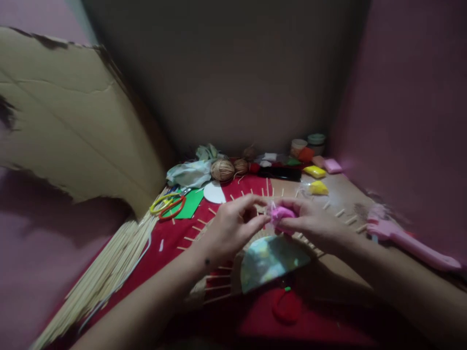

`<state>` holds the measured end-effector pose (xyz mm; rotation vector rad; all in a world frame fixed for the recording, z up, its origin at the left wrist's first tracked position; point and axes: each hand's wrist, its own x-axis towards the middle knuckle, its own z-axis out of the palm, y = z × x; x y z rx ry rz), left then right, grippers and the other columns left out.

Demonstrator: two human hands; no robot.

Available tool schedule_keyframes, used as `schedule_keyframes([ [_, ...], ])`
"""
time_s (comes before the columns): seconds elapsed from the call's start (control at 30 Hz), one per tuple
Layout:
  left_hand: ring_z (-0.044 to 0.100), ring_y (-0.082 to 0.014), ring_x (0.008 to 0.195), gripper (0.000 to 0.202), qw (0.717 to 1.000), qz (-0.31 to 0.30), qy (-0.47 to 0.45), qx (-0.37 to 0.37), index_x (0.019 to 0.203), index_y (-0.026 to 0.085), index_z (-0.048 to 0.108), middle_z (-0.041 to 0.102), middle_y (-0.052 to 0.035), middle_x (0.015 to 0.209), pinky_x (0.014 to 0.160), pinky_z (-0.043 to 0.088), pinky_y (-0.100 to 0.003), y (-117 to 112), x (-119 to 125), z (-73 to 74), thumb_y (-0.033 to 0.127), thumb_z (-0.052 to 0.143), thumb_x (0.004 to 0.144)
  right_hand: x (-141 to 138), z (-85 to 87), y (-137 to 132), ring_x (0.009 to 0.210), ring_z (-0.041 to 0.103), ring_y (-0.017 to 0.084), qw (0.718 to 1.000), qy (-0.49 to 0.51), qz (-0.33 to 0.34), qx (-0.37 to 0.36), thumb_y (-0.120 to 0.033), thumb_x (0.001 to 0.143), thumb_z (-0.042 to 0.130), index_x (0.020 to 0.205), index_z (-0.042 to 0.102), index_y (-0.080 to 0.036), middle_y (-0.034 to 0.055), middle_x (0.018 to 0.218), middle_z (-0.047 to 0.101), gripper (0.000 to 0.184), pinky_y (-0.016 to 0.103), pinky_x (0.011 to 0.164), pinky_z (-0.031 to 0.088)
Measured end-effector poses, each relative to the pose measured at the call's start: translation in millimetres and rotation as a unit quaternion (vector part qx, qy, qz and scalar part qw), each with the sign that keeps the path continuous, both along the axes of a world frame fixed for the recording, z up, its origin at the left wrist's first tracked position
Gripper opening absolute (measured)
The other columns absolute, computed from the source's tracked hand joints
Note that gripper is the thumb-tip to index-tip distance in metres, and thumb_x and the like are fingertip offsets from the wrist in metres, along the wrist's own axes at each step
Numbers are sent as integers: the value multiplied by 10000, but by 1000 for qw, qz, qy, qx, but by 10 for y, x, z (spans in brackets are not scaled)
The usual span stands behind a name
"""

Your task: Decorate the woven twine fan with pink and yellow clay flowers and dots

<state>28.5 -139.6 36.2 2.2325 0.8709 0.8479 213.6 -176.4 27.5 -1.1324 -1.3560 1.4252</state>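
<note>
Over the middle of the work surface, my right hand point(310, 218) grips a small bright pink packet point(283, 214), which looks like modelling clay in clear plastic. My left hand point(241, 218) pinches the clear end of its wrapper between thumb and fingertips. Below both hands lies a half-round piece point(273, 262) covered in blue-green patterned cloth. Around it, thin sticks point(219, 287) fan out from a woven twine ring, partly hidden by my hands and forearms. A red round item point(286, 306) with a green tip sits just in front.
Scissors point(171, 206) lie on green paper point(189, 204) at the left, above a long bundle of sticks point(98, 277). Twine balls point(222, 170) stand at the back. Yellow packets point(318, 188) and a pink glue gun point(408, 238) are on the right. Torn cardboard point(73, 116) leans left.
</note>
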Motion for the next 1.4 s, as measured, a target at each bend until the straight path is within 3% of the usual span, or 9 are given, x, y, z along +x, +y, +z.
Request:
schedule_keyframes([
  [0.1,500,-89,613,236,999,-33,5,-41,1010,153,594,568,13,708,570,413,-225,64,-32,107,283,623,817,-44,29,2,616,552,123,1000,-3,6,22,-149,650,651,980,595,-165,1,723,603,335,216,467,461],
  [0.2,533,-98,633,239,999,-20,2,-44,1047,152,562,585,4,736,581,428,-232,60,-41,172,205,585,815,-111,7,-18,641,573,137,999,29,14,38,-155,657,663,1106,549,-177,6,754,624,463,232,491,485],
  [0.47,578,-109,683,254,985,-75,-74,-139,1015,142,541,602,-23,809,585,471,-233,12,-4,166,83,521,768,-78,-97,-46,644,625,133,989,138,55,-21,-140,634,721,1123,531,-198,6,783,650,528,195,489,450],
  [0.57,563,-107,675,320,987,-93,-62,-114,1074,151,501,586,-13,792,584,474,-234,41,4,164,73,517,764,-51,-117,-35,681,653,159,969,213,106,-59,-238,679,716,1050,562,-189,39,862,659,405,227,515,483],
  [0.67,535,-92,648,257,988,-82,-88,-93,983,169,487,566,2,773,558,464,-216,57,14,138,58,521,754,-60,-151,-17,658,665,172,953,271,123,-64,-311,793,608,951,586,-164,55,800,664,217,249,507,499],
  [0.83,526,-84,633,143,994,-46,-99,-19,785,168,502,560,12,729,562,454,-210,62,2,83,31,517,746,-90,-196,2,561,644,133,951,294,74,-61,-282,779,633,831,548,-150,35,691,649,165,191,441,439],
  [1.1,555,-88,683,91,981,-56,-4,186,821,133,637,604,-23,764,606,440,-195,104,-7,77,68,573,812,-119,-200,-34,534,601,110,960,272,-1,-61,-293,723,700,784,519,-171,0,627,616,227,175,424,389],
  [1.27,521,-84,659,85,980,-59,41,187,884,166,657,562,-13,771,586,428,-193,83,-14,19,185,576,863,-118,-207,-42,518,574,98,962,266,-14,-62,-317,716,712,776,517,-176,-1,656,623,248,177,415,368],
  [1.4,474,-81,617,79,985,-54,40,161,811,169,650,529,5,708,555,403,-196,44,5,-10,187,587,855,-106,-229,-41,525,566,101,965,258,-15,-49,-325,720,713,778,515,-179,-2,651,625,252,188,427,360],
])
